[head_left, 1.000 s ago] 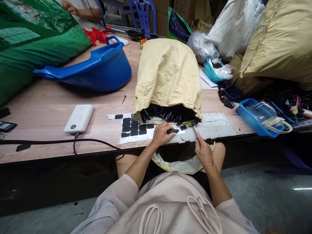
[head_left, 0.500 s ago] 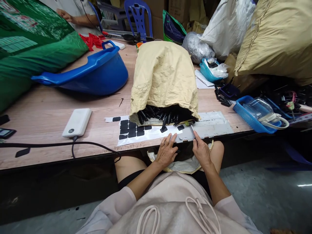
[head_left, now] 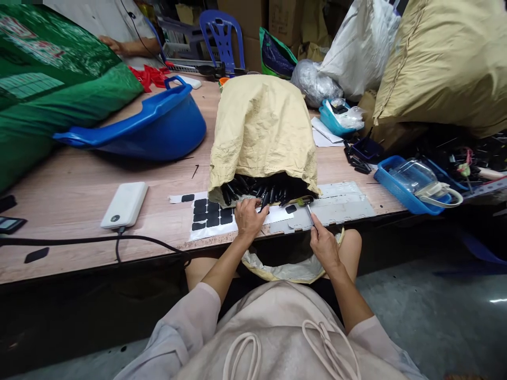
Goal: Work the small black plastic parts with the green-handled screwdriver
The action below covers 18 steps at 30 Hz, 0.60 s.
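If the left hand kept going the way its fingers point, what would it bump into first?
Probably the black plastic pieces spilling from the tan sack. The left hand points up the table at them, fingertips almost touching, though depth is hard to judge.

Wooden table [head_left: 79, 174] (cluttered), blue chair [head_left: 222, 31] behind.

Tan sack [head_left: 263, 132] close ahead of hands.

The sack [head_left: 263, 132] is pale yellow, the parts [head_left: 261, 189] in its mouth are black, the basin [head_left: 154, 124] is blue, and the power bank [head_left: 124, 205] is white.
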{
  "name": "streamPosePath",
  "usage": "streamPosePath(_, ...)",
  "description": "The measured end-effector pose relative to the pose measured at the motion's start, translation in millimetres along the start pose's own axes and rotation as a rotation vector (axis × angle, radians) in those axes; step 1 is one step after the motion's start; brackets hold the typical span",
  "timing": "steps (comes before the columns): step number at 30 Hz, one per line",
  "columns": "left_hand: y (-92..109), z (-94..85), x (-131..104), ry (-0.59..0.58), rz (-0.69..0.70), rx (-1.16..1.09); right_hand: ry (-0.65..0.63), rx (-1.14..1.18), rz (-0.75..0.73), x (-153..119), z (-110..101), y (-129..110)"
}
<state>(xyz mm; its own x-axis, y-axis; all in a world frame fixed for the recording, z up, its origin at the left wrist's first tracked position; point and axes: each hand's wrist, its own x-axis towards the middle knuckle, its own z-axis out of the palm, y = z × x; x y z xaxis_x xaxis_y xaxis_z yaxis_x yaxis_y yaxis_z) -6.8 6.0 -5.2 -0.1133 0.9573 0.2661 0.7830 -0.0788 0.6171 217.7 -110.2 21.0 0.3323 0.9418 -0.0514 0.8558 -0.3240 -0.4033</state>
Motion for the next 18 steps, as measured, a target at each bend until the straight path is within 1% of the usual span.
streamPosePath(3,-4.6,-2.4,-4.1,-0.018,0.037,0.007,0.009,0.010,-0.009,0.1,1.3,0.2)
streamPosePath(5,-6.0,-6.0,-13.1,-0.029,0.114,-0.026,0.010,0.021,-0.017,0.4,2.5,1.1)
streamPosePath(8,-5.4,-10.7,-24.0,-0.140,0.271,-0.061,0.032,0.047,-0.039,0.5,4.6,3.3)
streamPosePath(10,-3.6,-11.4,-25.6,-0.210,0.333,-0.054,0.057,0.068,-0.054,0.4,6.4,4.8)
streamPosePath(15,1.7,-5.2,-15.2,-0.281,0.351,-0.044,0.089,0.152,-0.076,2.4,11.5,9.8)
streamPosePath(18,3.5,-1.3,-8.4,-0.330,0.335,-0.069,0.109,0.275,-0.147,5.1,15.0,17.0)
